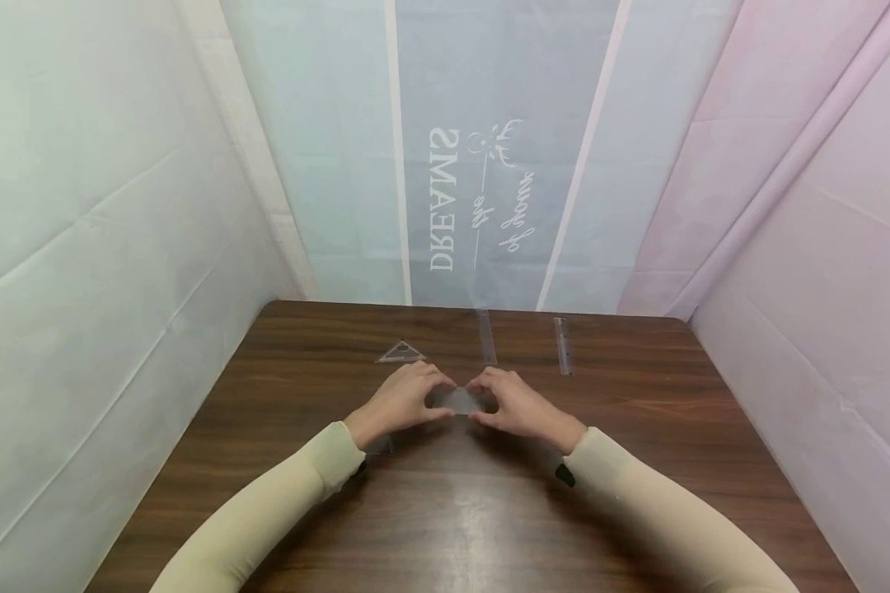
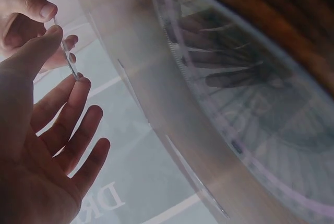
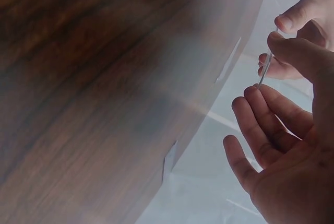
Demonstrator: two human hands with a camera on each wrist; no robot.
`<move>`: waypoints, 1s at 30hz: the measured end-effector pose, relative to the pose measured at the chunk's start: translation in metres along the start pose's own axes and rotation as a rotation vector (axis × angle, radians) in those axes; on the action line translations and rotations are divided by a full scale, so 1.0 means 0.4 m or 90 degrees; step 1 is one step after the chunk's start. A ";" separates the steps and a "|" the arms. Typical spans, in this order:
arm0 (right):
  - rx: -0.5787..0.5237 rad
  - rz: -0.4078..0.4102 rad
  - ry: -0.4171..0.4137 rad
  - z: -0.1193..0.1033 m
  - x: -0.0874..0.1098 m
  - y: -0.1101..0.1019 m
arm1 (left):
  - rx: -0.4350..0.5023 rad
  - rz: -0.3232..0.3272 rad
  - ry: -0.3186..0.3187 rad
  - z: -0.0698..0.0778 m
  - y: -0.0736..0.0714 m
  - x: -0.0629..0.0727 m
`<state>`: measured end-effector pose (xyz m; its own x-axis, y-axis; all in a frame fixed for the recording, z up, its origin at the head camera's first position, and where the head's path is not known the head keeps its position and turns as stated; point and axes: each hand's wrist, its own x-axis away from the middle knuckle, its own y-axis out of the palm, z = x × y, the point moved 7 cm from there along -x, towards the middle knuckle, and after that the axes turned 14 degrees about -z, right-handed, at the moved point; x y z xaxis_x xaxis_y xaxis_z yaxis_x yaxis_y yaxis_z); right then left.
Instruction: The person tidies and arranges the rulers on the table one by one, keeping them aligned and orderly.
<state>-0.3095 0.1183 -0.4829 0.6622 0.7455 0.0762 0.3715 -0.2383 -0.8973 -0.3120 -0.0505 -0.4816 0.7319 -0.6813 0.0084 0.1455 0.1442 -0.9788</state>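
Between both hands is a small, clear, flat plastic piece point(image 1: 462, 401), held just above the table; its outline is blurred in the head view. The left hand point(image 1: 404, 398) pinches its left side between thumb and fingertips. From the right, the right hand point(image 1: 521, 403) pinches the opposite side the same way. In the wrist views the plastic piece point(image 2: 69, 57) appears edge-on as a thin strip, the other fingers spread loosely. Under the left wrist lies a clear protractor point(image 2: 235, 88), mostly covered by the arm in the head view.
Beyond the left hand lies a clear set square point(image 1: 400, 357) on the brown wooden table point(image 1: 623, 395). A wide clear ruler point(image 1: 486, 338) lies beyond the hands, and a narrower ruler point(image 1: 563, 346) farther right. Fabric walls point(image 1: 326, 165) enclose the table's back and sides.
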 end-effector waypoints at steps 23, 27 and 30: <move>-0.018 -0.055 -0.026 -0.065 0.005 0.083 | -0.024 -0.033 0.029 0.010 0.040 0.099; -0.007 -0.056 -0.032 -0.073 0.000 0.089 | -0.026 -0.043 0.030 0.008 0.040 0.107; 0.000 -0.058 -0.037 -0.079 -0.007 0.098 | -0.028 -0.057 0.028 0.003 0.042 0.111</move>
<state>-0.2763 0.0872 -0.5045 0.5867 0.7990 0.1315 0.4283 -0.1684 -0.8878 -0.2764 -0.0777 -0.4973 0.6872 -0.7211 0.0886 0.1797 0.0506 -0.9824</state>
